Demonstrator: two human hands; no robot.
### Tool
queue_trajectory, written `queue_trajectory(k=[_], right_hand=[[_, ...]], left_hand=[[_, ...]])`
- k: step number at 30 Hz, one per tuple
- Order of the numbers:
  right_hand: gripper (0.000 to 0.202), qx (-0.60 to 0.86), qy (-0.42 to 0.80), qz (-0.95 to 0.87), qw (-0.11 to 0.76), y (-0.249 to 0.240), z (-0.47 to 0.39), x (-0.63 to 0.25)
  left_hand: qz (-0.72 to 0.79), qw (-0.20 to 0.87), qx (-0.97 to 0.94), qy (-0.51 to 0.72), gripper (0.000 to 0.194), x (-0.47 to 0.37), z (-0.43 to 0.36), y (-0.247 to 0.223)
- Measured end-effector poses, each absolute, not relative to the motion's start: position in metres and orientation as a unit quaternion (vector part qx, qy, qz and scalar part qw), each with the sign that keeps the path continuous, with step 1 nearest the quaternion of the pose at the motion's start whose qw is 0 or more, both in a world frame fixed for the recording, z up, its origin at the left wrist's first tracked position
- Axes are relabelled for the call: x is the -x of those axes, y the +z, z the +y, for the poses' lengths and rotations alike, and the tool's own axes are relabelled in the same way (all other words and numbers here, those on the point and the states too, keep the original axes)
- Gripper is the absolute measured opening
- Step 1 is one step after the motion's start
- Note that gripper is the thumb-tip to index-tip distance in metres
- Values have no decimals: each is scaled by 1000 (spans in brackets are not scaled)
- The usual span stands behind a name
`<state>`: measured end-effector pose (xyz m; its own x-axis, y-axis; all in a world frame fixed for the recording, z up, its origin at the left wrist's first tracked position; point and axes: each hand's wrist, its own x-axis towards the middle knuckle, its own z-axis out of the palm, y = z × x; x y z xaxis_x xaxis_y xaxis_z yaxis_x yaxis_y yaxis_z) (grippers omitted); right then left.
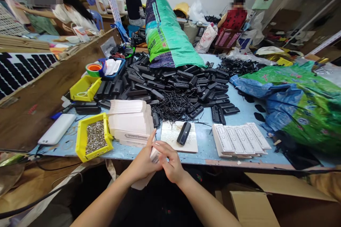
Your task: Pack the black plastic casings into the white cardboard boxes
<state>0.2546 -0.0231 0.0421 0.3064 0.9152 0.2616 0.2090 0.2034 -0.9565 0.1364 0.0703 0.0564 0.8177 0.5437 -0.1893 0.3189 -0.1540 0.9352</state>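
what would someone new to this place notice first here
Probably the big green bag standing at the middle of the blue table, with a heap of black cases spread in front of it. Next, the bright yellow bin of small metal pieces at the near left, and the left hand and right hand together on a white carton at the near edge.

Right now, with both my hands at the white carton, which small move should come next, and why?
Perhaps keep the white carton in the left hand and reach the right hand toward the black piece: it lies on the white board, just beyond both hands.
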Motion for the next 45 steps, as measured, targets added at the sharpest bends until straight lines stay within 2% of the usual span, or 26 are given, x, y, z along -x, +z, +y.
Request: queue_trajectory(k=[2,5,7,8,9,10,12,14,15,17,19,21,23,25,28,30,32,34,38,42,44,45], right_hand=[[40,583,241,-597,496,38,-25,-275],[50,674,159,-659,293,32,-28,-329],[53,712,118,-667,183,30,-32,-362],[49,717,117,-668,159,31,-34,-372],[42,719,130,-662,168,33,-35,-376],[34,719,148,-643,218,36,-36,-374],[29,695,182,-561,411,44,-34,-354],[39,619,190,-444,620,52,-29,-321],[42,578,171,-396,692,54,-24,-305],[50,548,122,-375,737,56,-16,-277],[55,561,99,-406,714,53,-10,-260],[56,563,129,-425,696,49,-9,-253],[56,555,167,-426,694,47,-14,-255],[59,559,207,-496,632,49,-22,-270],[41,652,205,-596,421,54,-34,-325],[26,788,101,-566,222,55,-41,-375],[25,852,24,-522,1,51,-46,-420],[26,852,18,-516,-89,43,-48,-452],[23,811,77,-573,-90,32,-47,-476],[16,779,113,-615,-40,43,-43,-469],[22,778,115,-615,52,50,-37,-444],[26,773,125,-605,145,54,-33,-425]], left_hand=[[312,611,-720,104,103,-132,77,53],[371,725,-567,127,92,-116,93,47],[380,807,-422,161,77,-105,103,46],[388,829,-356,188,66,-101,106,46],[402,836,-300,222,55,-98,108,47],[422,830,-254,262,43,-98,108,47],[462,801,-186,332,28,-104,101,48],[485,784,-147,359,24,-115,88,49],[488,787,-137,353,24,-121,81,48],[475,815,-143,300,26,-128,66,47],[443,843,-214,216,36,-128,57,43],[432,793,-382,196,51,-122,55,37],[418,646,-593,240,73,-114,58,29],[380,499,-743,232,79,-110,63,23],[341,427,-827,132,62,-110,73,20],[349,402,-834,145,61,-110,82,20],[355,381,-834,183,63,-110,90,20],[346,378,-837,191,60,-111,96,19],[329,387,-840,191,58,-118,98,17],[332,405,-830,192,62,-128,96,16],[335,412,-828,180,63,-133,95,15],[334,414,-829,171,63,-135,94,15]])
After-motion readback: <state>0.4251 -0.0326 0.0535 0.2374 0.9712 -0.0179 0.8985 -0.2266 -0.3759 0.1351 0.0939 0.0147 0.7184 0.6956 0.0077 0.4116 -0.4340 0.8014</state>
